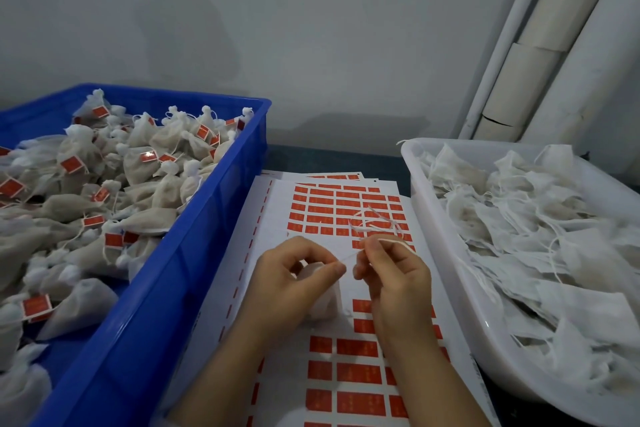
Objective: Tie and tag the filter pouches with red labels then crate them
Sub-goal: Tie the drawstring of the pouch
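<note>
Above label sheet (273, 225): left hand (294, 276), right hand (394, 276) fingers pinch thin string (349, 255) of gauzy pouch (323, 303).

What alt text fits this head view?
The left hand and right hand pinch the string of a filter pouch over red label sheets. A blue crate of tagged pouches stands left, a white tub of untagged pouches right.

A plain grey wall (311, 28) rises behind the dark counter (332, 156), and in the right corner a white pipe (512, 28) slants upward beside a beige wrapped tube (530, 76).
</note>
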`<state>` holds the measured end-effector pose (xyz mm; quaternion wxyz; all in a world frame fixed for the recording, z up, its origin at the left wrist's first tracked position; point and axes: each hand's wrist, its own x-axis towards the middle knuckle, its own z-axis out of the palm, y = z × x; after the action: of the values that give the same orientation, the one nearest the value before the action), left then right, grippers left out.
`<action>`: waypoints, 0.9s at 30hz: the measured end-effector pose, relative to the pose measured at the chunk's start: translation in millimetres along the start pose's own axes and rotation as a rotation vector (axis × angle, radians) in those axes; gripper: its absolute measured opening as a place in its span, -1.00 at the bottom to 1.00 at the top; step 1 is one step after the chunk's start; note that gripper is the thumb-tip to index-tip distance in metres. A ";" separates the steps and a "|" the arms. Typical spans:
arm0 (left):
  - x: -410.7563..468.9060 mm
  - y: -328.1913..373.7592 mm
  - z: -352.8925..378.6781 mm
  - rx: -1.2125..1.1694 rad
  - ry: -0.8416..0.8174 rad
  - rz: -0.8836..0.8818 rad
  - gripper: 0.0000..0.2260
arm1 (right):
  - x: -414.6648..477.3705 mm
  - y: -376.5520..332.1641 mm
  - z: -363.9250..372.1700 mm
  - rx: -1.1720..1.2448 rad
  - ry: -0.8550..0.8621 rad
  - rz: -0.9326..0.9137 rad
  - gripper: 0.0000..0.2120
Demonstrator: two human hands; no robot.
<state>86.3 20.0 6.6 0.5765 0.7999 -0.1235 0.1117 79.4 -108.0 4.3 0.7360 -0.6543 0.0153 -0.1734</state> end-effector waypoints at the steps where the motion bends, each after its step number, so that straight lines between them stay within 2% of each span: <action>1: 0.5 0.2 0.1 0.011 0.016 0.016 -0.87 | 0.7 1.8 -1.1 -0.006 0.014 -0.005 -0.85; 4: -0.7 0.7 -0.9 0.034 0.094 0.073 -0.87 | 0.6 0.4 0.1 0.034 0.037 0.036 -0.85; 6: -2.3 1.8 -1.7 0.027 0.102 0.084 -0.98 | 1.5 -1.1 -1.8 0.083 0.038 0.055 -0.86; 7: -3.1 1.4 -1.5 0.015 0.113 0.078 -0.93 | 2.2 -0.9 -3.6 0.098 0.025 0.050 -0.87; 11: -1.7 2.7 1.5 -0.200 0.149 -0.036 -0.78 | -0.5 -1.6 -6.1 0.058 -0.079 0.014 -0.84; 14: -0.2 1.1 0.6 -0.336 0.183 -0.148 -0.79 | -3.1 -4.2 -5.9 -0.087 -0.177 -0.073 -0.82; 16: 0.6 -3.7 -0.5 -0.379 0.130 -0.233 -0.85 | -2.5 -5.7 -6.5 -0.168 -0.221 -0.158 -0.93; 18: 0.7 -4.8 -1.2 -0.391 0.034 -0.279 -0.93 | -1.5 -4.4 -7.9 -0.209 -0.233 -0.226 -0.94; 22: 0.1 -1.8 -3.1 -0.336 -0.117 -0.231 -0.73 | 1.6 -0.7 -9.7 -0.332 -0.289 -0.217 -0.95; 27: -0.6 -0.2 -9.4 -0.301 -0.150 -0.191 -0.60 | -2.5 0.6 -3.7 -0.213 -0.392 -0.076 -0.84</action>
<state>85.4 29.1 9.2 0.6867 0.7189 -0.1050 -0.0228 76.3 -110.8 2.7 0.6444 -0.7497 -0.1342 -0.0679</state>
